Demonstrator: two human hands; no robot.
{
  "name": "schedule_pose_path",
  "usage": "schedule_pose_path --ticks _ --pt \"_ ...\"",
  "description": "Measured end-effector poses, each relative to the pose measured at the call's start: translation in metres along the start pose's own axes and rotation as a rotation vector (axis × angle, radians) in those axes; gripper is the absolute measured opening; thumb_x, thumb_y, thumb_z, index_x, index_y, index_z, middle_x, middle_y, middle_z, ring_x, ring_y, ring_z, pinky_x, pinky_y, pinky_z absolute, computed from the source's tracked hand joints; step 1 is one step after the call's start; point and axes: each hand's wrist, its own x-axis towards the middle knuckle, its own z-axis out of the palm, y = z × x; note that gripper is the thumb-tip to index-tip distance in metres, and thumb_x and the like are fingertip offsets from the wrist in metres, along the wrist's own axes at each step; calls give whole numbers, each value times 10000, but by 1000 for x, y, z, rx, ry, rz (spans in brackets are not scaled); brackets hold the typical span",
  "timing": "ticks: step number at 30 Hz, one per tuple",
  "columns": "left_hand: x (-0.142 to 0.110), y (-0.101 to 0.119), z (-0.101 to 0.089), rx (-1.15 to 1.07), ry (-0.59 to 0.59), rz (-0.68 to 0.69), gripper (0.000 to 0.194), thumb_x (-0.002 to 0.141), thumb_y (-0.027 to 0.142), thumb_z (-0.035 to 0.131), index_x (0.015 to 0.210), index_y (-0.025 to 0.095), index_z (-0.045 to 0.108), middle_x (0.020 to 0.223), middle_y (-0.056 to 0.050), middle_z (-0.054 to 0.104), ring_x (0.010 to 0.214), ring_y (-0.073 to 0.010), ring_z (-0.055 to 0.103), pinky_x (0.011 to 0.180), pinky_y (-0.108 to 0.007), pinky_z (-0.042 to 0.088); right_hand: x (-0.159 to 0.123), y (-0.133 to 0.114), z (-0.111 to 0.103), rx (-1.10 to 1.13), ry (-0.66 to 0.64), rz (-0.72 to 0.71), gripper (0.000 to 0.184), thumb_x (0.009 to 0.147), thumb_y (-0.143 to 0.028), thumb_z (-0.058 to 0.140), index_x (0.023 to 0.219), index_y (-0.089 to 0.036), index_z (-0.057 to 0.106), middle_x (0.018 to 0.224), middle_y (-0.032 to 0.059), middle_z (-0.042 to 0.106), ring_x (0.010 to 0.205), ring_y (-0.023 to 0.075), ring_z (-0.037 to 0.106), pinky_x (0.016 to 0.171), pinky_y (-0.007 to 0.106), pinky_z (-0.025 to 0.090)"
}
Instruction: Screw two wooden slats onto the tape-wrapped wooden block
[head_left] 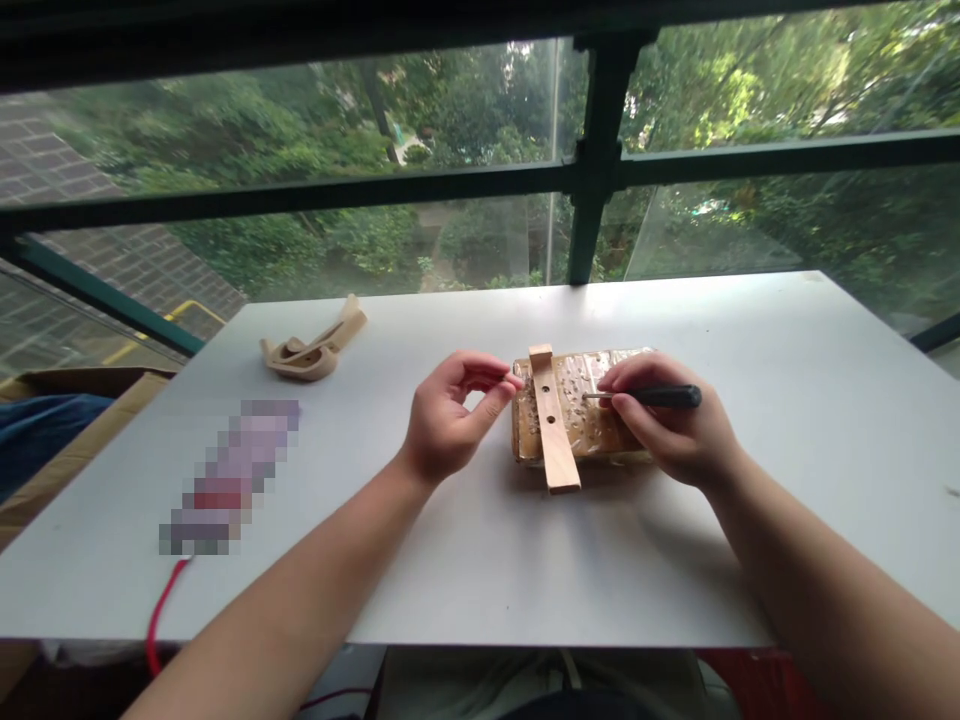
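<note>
Over the box (577,430), right hand (679,430) grips a screwdriver (673,396); left hand (452,415) is pinched left of the wood strip (550,404), can't tell if holding anything.

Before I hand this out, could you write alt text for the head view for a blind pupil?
A person's right hand holds a black-handled tool over a tape-covered block; a two-holed wooden strip lies across the block, and the left hand, pinched shut, is beside the strip. A curved wooden piece lies farther left on the white table.
</note>
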Motion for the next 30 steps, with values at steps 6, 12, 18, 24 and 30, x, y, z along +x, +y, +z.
schedule_pose_path --ticks 6,12,18,24,30 --pt "-13 -11 24 68 65 64 89 901 233 708 984 237 677 908 -39 744 878 -193 728 815 -372 611 -4 -4 1 -103 33 -136 296 758 -41 688 975 -240 658 939 63 621 842 232 613 750 422 541" --pt "-22 -24 15 40 -59 97 177 844 101 724 990 197 695 914 -44 759 856 -169 710 802 -323 589 -13 -12 3 -9 -112 -297 513 659 70 729 1116 -153 669 1033 110 668 909 237 667 772 406 585" --pt "-20 -24 11 -33 -106 113 248 810 36 716 1005 185 677 910 -59 771 830 -175 705 753 -328 579 -16 -19 6 88 -160 -132 435 669 75 673 1048 -137 648 964 101 624 885 234 651 729 410 582" --pt "-18 -22 10 -62 -121 142 280 776 6 726 996 171 671 876 -55 771 794 -164 711 709 -304 587 -12 -27 3 64 -233 -77 392 673 61 667 1015 -130 647 935 94 632 885 214 656 721 361 599" --pt "-15 -19 8 -57 -134 139 275 778 2 729 988 171 676 868 -47 770 791 -160 725 700 -290 605 -6 -33 0 -4 -252 5 369 685 26 655 996 -171 648 865 57 646 869 190 691 710 293 622"
